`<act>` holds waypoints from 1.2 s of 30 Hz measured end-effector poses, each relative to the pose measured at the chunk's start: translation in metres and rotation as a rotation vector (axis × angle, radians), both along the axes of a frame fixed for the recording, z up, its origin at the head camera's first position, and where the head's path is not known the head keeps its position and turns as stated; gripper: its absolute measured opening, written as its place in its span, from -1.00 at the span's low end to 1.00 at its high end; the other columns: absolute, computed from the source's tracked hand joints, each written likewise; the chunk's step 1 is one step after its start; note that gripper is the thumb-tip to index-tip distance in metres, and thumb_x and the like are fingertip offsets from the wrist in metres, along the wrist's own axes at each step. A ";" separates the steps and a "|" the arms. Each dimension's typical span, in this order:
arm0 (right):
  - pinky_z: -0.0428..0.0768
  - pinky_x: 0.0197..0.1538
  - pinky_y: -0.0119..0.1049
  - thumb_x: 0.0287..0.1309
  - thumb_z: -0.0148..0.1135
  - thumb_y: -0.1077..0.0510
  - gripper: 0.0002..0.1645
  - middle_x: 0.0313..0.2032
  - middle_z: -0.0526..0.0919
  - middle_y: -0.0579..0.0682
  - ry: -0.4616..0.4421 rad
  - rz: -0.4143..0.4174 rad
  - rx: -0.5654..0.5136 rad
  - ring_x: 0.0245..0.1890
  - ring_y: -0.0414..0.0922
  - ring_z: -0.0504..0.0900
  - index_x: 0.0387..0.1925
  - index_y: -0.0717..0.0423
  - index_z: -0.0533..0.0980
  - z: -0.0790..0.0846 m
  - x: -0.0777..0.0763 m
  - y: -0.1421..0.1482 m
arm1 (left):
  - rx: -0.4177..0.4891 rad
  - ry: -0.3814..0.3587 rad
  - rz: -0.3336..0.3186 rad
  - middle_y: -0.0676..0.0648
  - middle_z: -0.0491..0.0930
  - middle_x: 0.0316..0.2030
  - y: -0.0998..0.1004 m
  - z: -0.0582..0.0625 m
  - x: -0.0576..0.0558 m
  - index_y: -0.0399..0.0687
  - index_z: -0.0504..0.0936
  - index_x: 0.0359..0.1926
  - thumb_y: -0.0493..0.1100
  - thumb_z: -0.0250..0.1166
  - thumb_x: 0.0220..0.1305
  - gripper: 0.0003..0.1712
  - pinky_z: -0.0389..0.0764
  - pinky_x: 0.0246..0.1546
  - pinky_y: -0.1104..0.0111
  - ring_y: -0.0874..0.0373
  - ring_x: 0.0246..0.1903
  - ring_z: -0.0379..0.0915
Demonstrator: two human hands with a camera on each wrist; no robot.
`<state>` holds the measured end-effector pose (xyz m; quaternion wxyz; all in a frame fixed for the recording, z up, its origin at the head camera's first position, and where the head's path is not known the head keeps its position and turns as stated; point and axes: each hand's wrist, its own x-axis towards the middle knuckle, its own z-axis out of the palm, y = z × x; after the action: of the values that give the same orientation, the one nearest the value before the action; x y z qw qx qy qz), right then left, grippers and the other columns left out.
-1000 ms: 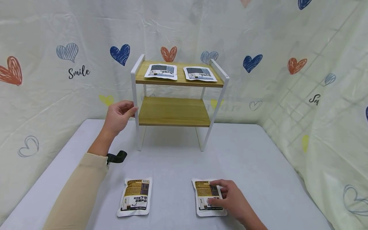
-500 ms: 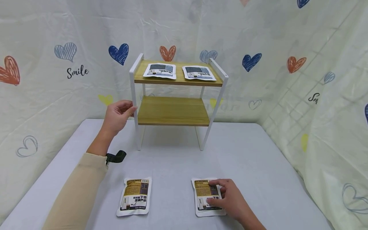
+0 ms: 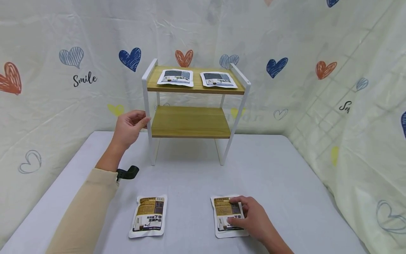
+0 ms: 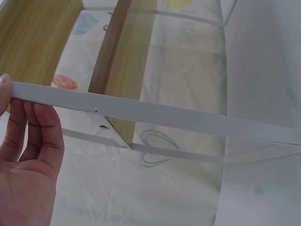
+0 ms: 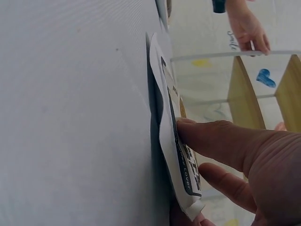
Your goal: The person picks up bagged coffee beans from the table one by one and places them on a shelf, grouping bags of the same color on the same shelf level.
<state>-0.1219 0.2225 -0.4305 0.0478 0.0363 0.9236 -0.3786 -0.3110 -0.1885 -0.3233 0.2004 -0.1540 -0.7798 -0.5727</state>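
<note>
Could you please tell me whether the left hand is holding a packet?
No, the left hand pinches the white post of the rack between thumb and fingers.

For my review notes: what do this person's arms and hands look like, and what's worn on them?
Both the left hand and the right hand are bare, with no gloves. The left arm wears a long beige sleeve; just past its cuff is a black wristband with a bent piece jutting out. On the right, no sleeve or band shows in the head view.
</note>
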 end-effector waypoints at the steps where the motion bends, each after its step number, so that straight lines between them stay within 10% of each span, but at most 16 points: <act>1: 0.41 -0.22 -0.36 -0.31 0.76 0.09 -0.31 -0.17 0.53 -0.03 -0.002 -0.001 0.002 -0.29 -0.19 0.50 -0.02 -0.17 0.66 0.000 0.000 0.000 | 0.001 0.000 0.000 0.12 0.70 -0.21 0.000 0.000 0.000 -0.24 0.69 0.07 -0.02 0.35 0.39 -0.59 0.70 -0.16 0.56 0.28 -0.27 0.63; 17: 0.47 -0.23 -0.37 -0.27 0.74 0.08 -0.30 -0.35 0.71 -0.15 -0.027 0.041 -0.019 -0.37 -0.23 0.60 0.01 -0.12 0.63 0.001 -0.001 0.001 | 0.003 0.001 -0.008 0.09 0.72 -0.19 0.000 0.000 -0.002 -0.22 0.70 0.08 -0.03 0.35 0.39 -0.60 0.70 -0.16 0.55 0.27 -0.27 0.65; 36: 0.54 -0.17 -0.29 -0.31 0.75 0.07 -0.39 -0.04 0.72 -0.12 -0.034 0.025 0.002 -0.27 -0.17 0.59 -0.12 -0.23 0.64 0.005 -0.006 -0.004 | 0.000 -0.005 -0.010 0.22 0.70 -0.22 -0.001 0.001 -0.001 -0.21 0.70 0.09 -0.02 0.35 0.39 -0.60 0.71 -0.16 0.55 0.28 -0.27 0.65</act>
<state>-0.1281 0.2182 -0.4254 0.0681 0.0310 0.9234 -0.3766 -0.3116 -0.1891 -0.3223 0.1953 -0.1564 -0.7795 -0.5743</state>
